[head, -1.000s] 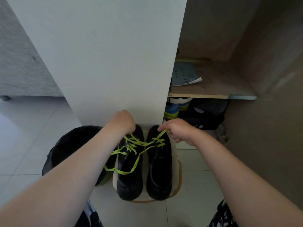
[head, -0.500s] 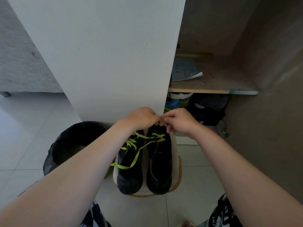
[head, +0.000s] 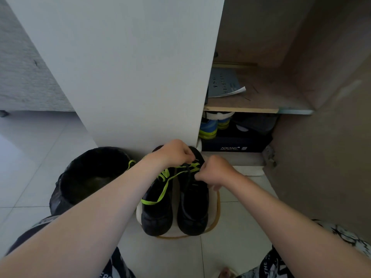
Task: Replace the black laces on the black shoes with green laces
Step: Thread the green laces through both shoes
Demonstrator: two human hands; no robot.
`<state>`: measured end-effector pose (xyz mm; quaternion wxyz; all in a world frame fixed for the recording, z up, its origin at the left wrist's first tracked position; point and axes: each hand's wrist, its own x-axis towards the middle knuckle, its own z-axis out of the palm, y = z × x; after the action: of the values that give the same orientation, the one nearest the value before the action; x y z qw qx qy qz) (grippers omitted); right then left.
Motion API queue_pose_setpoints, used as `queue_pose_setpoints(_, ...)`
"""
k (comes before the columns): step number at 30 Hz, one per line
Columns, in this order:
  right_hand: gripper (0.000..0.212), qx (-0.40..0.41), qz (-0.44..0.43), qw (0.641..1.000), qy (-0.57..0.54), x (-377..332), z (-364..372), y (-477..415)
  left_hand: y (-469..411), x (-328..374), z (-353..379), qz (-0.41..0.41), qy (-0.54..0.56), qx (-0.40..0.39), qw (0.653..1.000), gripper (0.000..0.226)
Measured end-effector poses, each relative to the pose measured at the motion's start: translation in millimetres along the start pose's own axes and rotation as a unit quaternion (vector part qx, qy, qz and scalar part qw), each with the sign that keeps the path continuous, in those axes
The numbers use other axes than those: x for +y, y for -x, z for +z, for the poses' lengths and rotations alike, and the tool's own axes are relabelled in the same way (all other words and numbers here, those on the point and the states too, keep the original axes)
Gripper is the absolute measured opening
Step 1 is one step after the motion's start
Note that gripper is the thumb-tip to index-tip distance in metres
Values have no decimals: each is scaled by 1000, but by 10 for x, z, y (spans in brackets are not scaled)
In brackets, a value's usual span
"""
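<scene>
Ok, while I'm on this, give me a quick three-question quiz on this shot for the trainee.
1. True or false: the black shoes stand inside the bin.
2. The loose end of the green lace trails across: A) the shoe on the person's left, B) the floor tiles, C) the cupboard shelf.
3. Fill in: the left hand and the right hand both have a grip on the green lace at the top of the shoe on the person's ____.

Key:
1. False. They stand on a round white stand beside it.
2. A.
3. Right.
</scene>
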<state>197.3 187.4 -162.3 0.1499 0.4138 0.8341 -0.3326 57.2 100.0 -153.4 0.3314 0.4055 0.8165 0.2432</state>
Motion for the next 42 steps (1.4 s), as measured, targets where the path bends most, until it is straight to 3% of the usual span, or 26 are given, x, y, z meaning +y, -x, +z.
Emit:
queue_pose_setpoints(3,22,3,23,995,-98,118,38,-118,22,-19,54,16,-2,11,1000,10)
queue_pose_setpoints(7,18,-57,46,981,-182,273,30,-161,57,-20,142,33,-53,-6,998,9)
queue_pose_setpoints(13,23,-82,78,939,-324,365,9,-88,85,-5,294,42,-126,14,991,13)
queue_pose_setpoints(21,23,-93,82,929,-347,343,3,-75,68,2,450,21,-155,62,986,21)
queue_pose_setpoints(34,26,-88,74,943,-311,285,3,-75,53,-59,611,-17,-103,96,990,21)
queue_pose_setpoints(42,21,-73,63,931,-353,326,87,-129,43,-92,667,-83,-60,76,992,18)
